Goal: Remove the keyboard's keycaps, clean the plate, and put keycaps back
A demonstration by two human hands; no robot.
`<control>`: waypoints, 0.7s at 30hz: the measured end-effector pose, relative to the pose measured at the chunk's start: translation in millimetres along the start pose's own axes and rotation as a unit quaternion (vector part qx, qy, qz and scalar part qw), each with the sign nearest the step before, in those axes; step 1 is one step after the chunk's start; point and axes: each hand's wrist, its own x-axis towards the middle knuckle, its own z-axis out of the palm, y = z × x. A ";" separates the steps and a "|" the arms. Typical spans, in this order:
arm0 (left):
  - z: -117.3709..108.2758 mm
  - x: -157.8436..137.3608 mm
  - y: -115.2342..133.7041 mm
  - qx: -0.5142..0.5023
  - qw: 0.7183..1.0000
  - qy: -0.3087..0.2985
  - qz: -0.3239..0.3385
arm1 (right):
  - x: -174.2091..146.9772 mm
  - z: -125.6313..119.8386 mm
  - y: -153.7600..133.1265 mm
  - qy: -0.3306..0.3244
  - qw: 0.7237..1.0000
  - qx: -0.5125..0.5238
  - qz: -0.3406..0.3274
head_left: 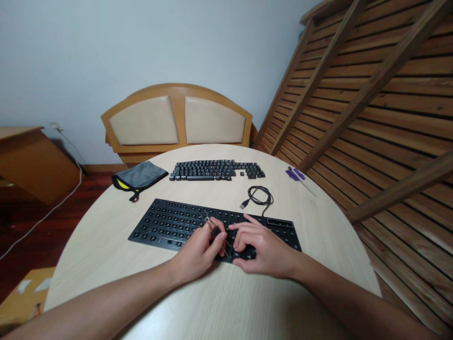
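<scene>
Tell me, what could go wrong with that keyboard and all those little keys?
The wire tool in the left hand is close to the right hand, so its thin wires might slip and poke a finger or scratch the keyboard. The loose keycaps sit in neat rows, so a bump could mix them up. The cable lies loosely coiled just beyond the keyboard and might catch a finger.
</scene>
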 end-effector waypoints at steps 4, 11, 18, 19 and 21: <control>-1.4 0.8 -0.5 -0.035 0.999 0.008 -0.001 | -0.2 1.8 0.9 0.021 0.999 0.030 0.014; 1.2 5.2 -0.5 -0.062 0.996 0.065 -0.020 | 0.7 -5.8 7.7 0.033 0.995 0.086 0.042; 0.9 6.4 3.1 -0.009 0.999 0.036 -0.015 | 20.5 -40.3 40.5 0.135 0.981 0.000 0.140; 0.4 6.3 3.6 -0.004 0.999 0.035 -0.017 | 26.6 -44.3 47.3 0.135 0.979 -0.029 0.153; -0.5 6.1 3.7 0.003 0.999 0.036 -0.025 | 40.2 -50.3 61.6 0.114 0.973 -0.097 0.175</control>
